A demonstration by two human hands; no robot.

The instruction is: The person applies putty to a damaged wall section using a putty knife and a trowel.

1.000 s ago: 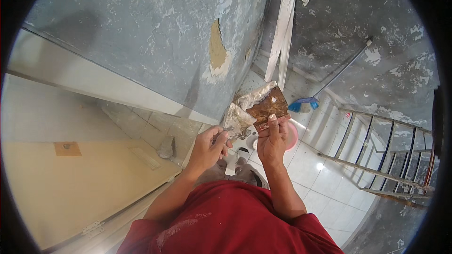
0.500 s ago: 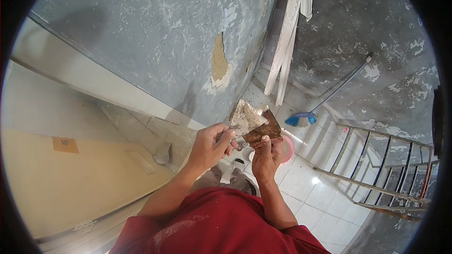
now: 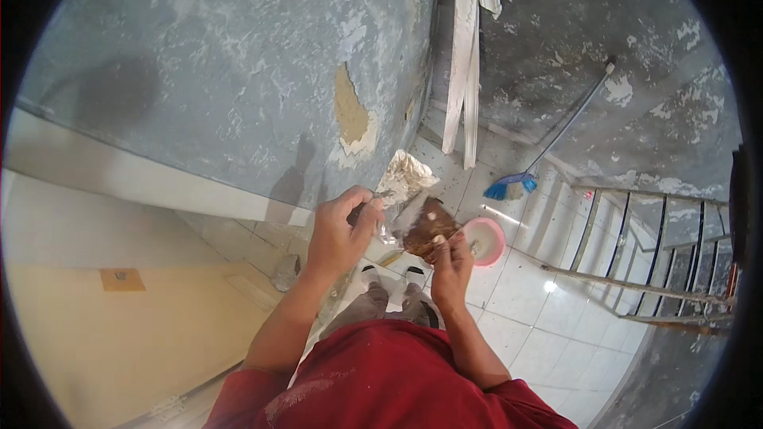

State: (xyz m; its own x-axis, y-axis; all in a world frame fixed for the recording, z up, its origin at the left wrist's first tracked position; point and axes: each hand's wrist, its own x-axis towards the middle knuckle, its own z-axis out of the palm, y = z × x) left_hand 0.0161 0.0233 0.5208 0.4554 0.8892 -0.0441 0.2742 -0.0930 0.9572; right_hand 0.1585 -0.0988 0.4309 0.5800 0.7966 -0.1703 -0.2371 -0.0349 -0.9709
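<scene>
Far to the left of the pink-rimmed tub (image 3: 501, 252) spreads a tan panel (image 3: 183, 334) bearing a small orange-brown square (image 3: 122, 279). Above it, up and left of the tub, rises a scuffed grey-blue wall (image 3: 222, 79), with a bare yellowish patch (image 3: 350, 107) where the surface has flaked away. A grey lump (image 3: 286, 272) sits left of the tub, beside the panel.

Next comes the left hand (image 3: 342, 230), left of the tub, its fingers closed around the near end of a flat piece coated in whitish paste (image 3: 407, 175), which points up and away from the wrist. Just left of the tub is a brown plate (image 3: 429, 228), blurred, pinched along its lower edge by the right hand (image 3: 451, 266), which is below and left of the tub. Long white strips (image 3: 462, 63) lean above the tub. The tub stands on pale floor tiles (image 3: 509, 302); a blue-headed broom (image 3: 513, 185) rests above and right of it, against a dark peeling wall (image 3: 572, 32), and a metal ladder (image 3: 652, 290) lies farther right.

Half a second ago the coated piece and the plate overlapped in view; now a gap parts them, and the plate shows less white.
</scene>
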